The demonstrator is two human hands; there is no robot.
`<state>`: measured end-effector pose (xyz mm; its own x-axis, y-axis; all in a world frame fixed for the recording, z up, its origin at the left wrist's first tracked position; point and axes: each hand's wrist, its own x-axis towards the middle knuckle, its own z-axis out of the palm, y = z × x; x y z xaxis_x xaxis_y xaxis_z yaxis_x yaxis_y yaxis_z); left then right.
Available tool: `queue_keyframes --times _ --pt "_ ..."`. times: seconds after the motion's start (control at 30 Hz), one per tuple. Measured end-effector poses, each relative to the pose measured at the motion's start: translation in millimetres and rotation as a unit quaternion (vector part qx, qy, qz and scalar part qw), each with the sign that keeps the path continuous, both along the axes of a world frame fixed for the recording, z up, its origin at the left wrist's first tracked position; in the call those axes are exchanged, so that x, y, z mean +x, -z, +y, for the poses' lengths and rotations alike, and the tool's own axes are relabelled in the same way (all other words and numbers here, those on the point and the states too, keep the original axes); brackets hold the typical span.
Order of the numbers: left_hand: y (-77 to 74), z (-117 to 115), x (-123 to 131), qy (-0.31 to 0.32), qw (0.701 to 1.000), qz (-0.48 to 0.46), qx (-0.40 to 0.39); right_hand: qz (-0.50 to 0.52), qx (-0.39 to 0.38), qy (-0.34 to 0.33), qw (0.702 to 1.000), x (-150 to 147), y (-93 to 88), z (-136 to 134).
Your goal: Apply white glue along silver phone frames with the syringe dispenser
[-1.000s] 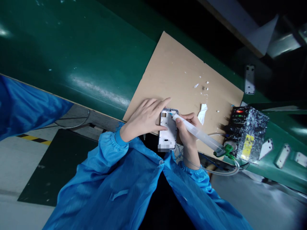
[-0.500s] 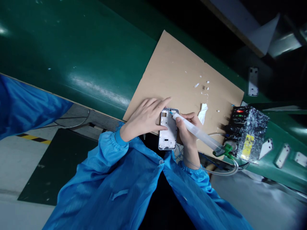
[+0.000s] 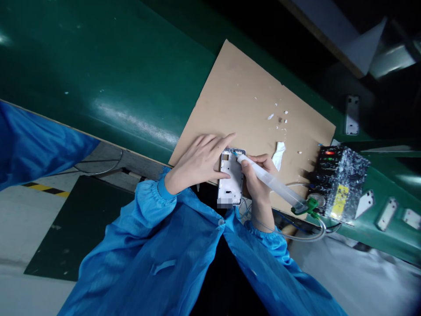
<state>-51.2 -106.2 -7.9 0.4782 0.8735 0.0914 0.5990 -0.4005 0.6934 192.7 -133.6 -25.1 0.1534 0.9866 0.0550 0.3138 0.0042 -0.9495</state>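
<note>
My left hand point(image 3: 199, 159) holds a white phone frame point(image 3: 233, 175) with a dark rim by its left side. The thumb lies over that side, and the index finger reaches past the top end. My right hand point(image 3: 259, 179) grips a translucent dispensing syringe point(image 3: 274, 183) like a pen, its thumb on top of the barrel. The syringe slants down to the left, and its blue needle tip is over the top end of the frame. Whether the tip touches the surface is too small to tell. A green cap point(image 3: 311, 205) with a clear hose closes the syringe's back end.
Beneath lies a cardboard sheet point(image 3: 230, 83) on a green table point(image 3: 108, 66). It bears white scraps and a crumpled white strip point(image 3: 279, 156). A stained black control box point(image 3: 344, 182) stands at right, with more phone frames point(image 3: 387, 213) beyond. At far left is another person's blue sleeve point(image 3: 36, 145).
Both hands, the syringe and the phone frame stay almost in place. At the upper right, a phone frame on the far side has shifted slightly to the right.
</note>
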Motion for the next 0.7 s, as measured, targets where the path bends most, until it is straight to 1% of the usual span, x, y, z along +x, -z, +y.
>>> queue_keyframes --times 0.27,0.4,0.57,0.7 --pt "3.6 -0.5 0.6 -0.003 1.000 -0.001 0.005 0.003 -0.005 0.004 1.000 0.3 -1.0 0.2" --pt "2.2 -0.9 1.0 -0.005 1.000 0.004 0.008 0.000 0.000 0.014 1.000 0.0 -2.2 1.8" --pt "0.1 -0.7 0.9 -0.007 1.000 0.007 0.004 0.011 0.021 0.032 0.999 -0.2 -2.6 2.0" --pt "4.4 -0.6 -0.5 -0.008 1.000 -0.008 0.006 0.051 0.052 0.054 0.996 2.2 -2.2 -0.1"
